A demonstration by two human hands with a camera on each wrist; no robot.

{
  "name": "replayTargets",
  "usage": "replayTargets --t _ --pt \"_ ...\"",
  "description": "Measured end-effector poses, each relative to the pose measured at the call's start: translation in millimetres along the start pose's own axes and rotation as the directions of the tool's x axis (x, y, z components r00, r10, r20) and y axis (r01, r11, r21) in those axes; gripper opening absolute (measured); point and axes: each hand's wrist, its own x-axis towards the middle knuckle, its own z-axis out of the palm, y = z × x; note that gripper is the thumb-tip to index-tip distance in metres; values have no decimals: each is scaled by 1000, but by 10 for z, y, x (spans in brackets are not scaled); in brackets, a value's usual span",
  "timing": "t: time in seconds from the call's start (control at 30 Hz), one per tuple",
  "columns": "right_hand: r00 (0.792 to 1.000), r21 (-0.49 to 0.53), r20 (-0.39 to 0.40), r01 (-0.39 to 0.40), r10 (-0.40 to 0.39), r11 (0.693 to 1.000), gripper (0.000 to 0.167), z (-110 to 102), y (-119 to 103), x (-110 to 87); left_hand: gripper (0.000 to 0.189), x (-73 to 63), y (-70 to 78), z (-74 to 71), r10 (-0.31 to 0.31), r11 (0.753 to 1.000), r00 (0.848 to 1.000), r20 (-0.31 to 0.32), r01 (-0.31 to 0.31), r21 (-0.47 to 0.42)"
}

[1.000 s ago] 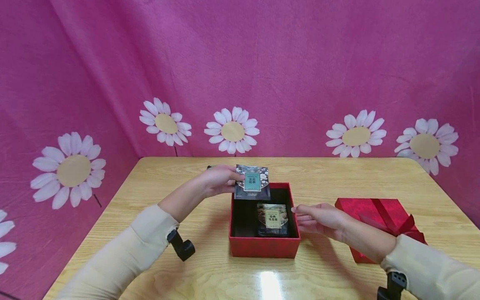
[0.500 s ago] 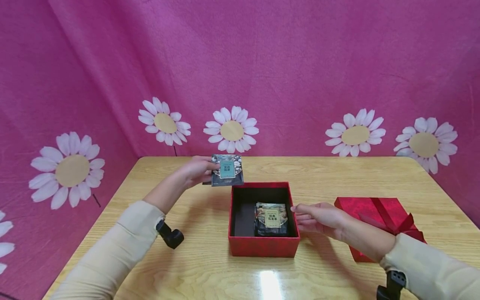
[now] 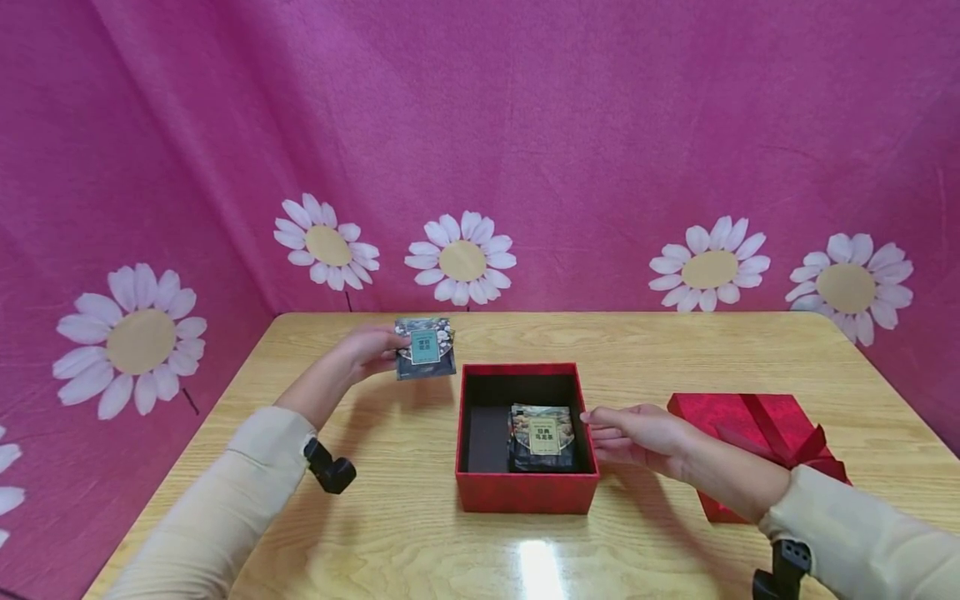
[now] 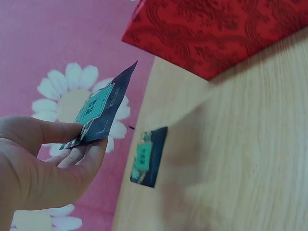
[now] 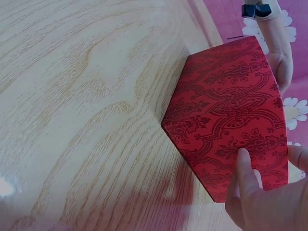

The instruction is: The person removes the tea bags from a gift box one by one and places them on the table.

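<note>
My left hand (image 3: 366, 350) pinches a dark tea sachet with a teal label (image 3: 424, 348) between thumb and fingers, above the table left of the gift box. In the left wrist view a similar teal-labelled sachet (image 4: 147, 158) lies on the wood below it. The open red gift box (image 3: 522, 496) stands mid-table. Inside, on its right side, sit sachets with a yellowish label on top (image 3: 543, 438); the left part shows the dark bottom. My right hand (image 3: 643, 437) holds the box's right wall, thumb at the rim and fingers against the patterned outside.
The red lid with a ribbon bow (image 3: 772, 425) lies on the table at the right, partly behind my right forearm. A pink cloth with daisies (image 3: 570, 167) hangs behind the wooden table (image 3: 420, 533).
My left hand has carried the teal-labelled sachet leftward from over the box to beside it, lowering it over the last half second. My right hand stays at the box wall.
</note>
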Motion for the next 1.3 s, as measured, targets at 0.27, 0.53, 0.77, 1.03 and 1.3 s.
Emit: replayTargets --t 0.27,0.53,0.77,1.03,1.3 --pt "1000 0 -2 1 -1 1000 64 4 2 2 28 117 -224 -79 -28 998 998 -60 31 59" --pt "1000 -2 2 -1 1 1000 64 0 -1 6 34 1175 -999 -449 -37 989 999 13 34 147" --pt "1000 -10 -12 -15 15 1000 65 0 3 11 39 622 -815 -143 -136 981 988 -73 144 130" --pt "1000 -8 -3 -11 11 1000 64 -12 7 11 35 159 -619 132 -9 923 940 -341 138 358" --pt "1000 -6 -2 -12 12 1000 65 -20 16 24 20 86 -591 214 139 785 917 -373 127 606"
